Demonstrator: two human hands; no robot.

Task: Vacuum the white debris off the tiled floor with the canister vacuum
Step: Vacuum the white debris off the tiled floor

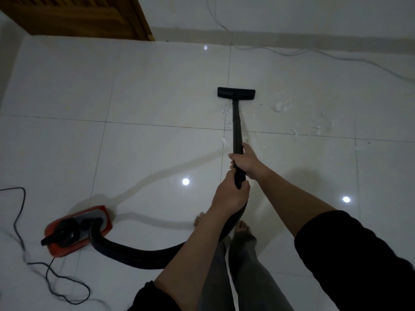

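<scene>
White debris (pixel 280 105) lies right of the floor head (pixel 236 93); with both hands, left hand (pixel 232 195) and right hand (pixel 246 161), gripping the wand (pixel 236 126), sweep the head slowly rightward, flat on the tiles.

I'm looking down on a glossy white tiled floor (pixel 157 90) with thin dark grout lines, and three bright round light reflections (pixel 185 181) shine on it. At top left stands a brown wooden slatted door (pixel 85 16). A pale plain wall (pixel 314 12) runs along the far edge, with a thin white cable (pixel 336 57) trailing beside it across the tiles.
</scene>
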